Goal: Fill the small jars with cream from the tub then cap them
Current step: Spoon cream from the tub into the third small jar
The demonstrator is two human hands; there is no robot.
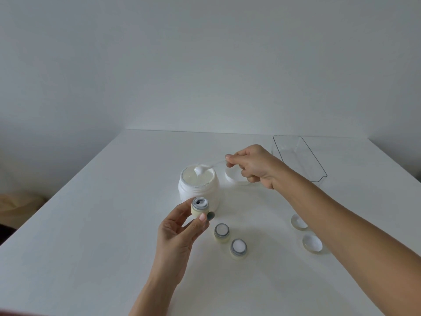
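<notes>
Nearest, my left hand (pixel 180 226) pinches a part-filled jar (pixel 200 207) while right-hand fingers (pixel 234 159) pinch the spatula (pixel 210 165), loaded above the tub (pixel 198 187); next, cream into that jar.

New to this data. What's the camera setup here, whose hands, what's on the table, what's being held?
There is no machine here. One wide-angle camera on a person's head looks forward and down, so both bare hands reach in from below.

The left hand holds a small jar, only partly filled, between thumb and fingers. The right hand pinches a clear spatula, whose tip carries a blob of cream over the open white tub.

On the white table stand two more small jars, filled and uncapped. Two small caps lie to the right. The tub's lid lies behind the right hand, and a clear tray sits at the far right.
</notes>
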